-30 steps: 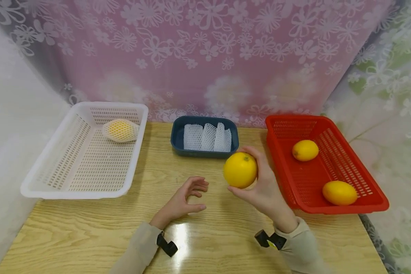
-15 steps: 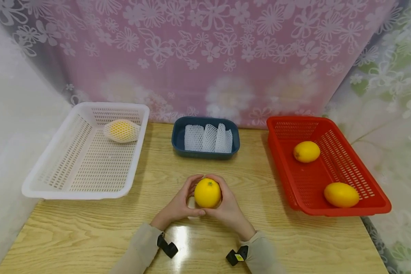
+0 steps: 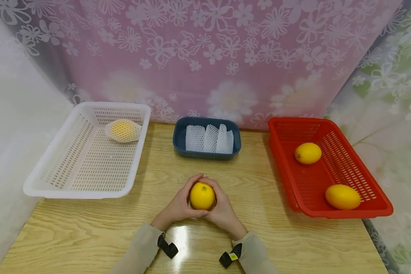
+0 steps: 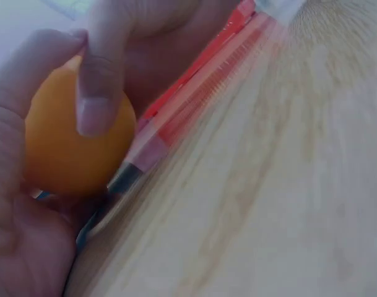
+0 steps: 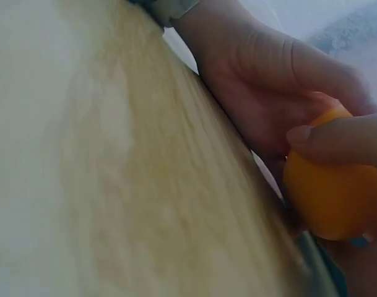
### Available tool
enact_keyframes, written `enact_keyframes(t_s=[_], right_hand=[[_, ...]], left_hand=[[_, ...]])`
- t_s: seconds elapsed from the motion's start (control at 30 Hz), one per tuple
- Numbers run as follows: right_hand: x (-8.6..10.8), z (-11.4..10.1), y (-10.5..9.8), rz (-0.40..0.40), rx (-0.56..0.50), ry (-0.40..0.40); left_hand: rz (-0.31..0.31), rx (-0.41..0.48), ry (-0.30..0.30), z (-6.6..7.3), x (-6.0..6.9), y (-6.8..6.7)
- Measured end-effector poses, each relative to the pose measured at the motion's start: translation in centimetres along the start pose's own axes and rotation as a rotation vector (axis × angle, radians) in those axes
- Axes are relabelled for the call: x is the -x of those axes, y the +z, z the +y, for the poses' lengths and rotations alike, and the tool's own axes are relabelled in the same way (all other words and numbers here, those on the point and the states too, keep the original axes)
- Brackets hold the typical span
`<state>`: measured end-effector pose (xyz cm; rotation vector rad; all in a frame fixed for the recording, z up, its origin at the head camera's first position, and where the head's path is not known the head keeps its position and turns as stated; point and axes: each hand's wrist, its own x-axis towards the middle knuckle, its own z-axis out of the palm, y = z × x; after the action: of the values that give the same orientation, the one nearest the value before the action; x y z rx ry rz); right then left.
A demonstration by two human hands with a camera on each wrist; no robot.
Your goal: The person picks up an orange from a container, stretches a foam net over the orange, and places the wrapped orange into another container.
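Observation:
A yellow lemon (image 3: 202, 196) is cupped between both hands just above the wooden table, its stem end facing up. My left hand (image 3: 179, 205) curls round its left side, and my right hand (image 3: 222, 209) grips it from the right. The thumbs meet at the near side and the fingertips come together at the far side. In the left wrist view a thumb lies across the lemon (image 4: 64, 148). The right wrist view shows the lemon (image 5: 330, 198) against the fingers; whether it touches the table cannot be told.
A dark blue tray (image 3: 207, 155) with several white foam net sleeves (image 3: 210, 139) stands behind the hands. At left, a white basket (image 3: 137, 160) holds one net-wrapped fruit (image 3: 123, 130). At right, a red basket (image 3: 303, 186) holds two lemons (image 3: 342, 196).
My right hand has carried the lemon leftward and down from beside the red basket to my left hand. The left hand, loose before, now curls round it too.

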<state>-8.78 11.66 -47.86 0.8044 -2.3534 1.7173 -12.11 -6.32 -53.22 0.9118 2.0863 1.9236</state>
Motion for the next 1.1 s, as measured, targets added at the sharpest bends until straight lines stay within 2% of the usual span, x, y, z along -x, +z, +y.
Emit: enact_keyframes(t_s=[0.13, 0.27, 0.5, 0.73, 0.93, 1.1], right_hand=[[0.3, 0.6, 0.3, -0.015, -0.03, 0.001], [0.5, 1.0, 0.4, -0.026, -0.052, 0.002], [0.9, 1.1, 0.3, -0.059, -0.116, 0.008], [1.3, 2.4, 0.4, -0.054, -0.236, -0.008], [1.5, 4.9, -0.3, -0.003, -0.244, 0.0], [0.7, 5.0, -2.3, 0.116, -0.218, 0.026]], left_hand=[[-0.001, -0.038, -0.017, 0.0, 0.0, 0.0], [0.005, -0.037, -0.027, -0.2, 0.1, 0.1], [0.002, -0.041, 0.007, -0.2, 0.0, 0.3], [0.026, -0.082, 0.0, -0.2, 0.3, 0.2], [0.025, -0.067, 0.017, -0.4, 0.1, 0.2], [0.015, -0.037, 0.018, -0.3, -0.2, 0.4]])
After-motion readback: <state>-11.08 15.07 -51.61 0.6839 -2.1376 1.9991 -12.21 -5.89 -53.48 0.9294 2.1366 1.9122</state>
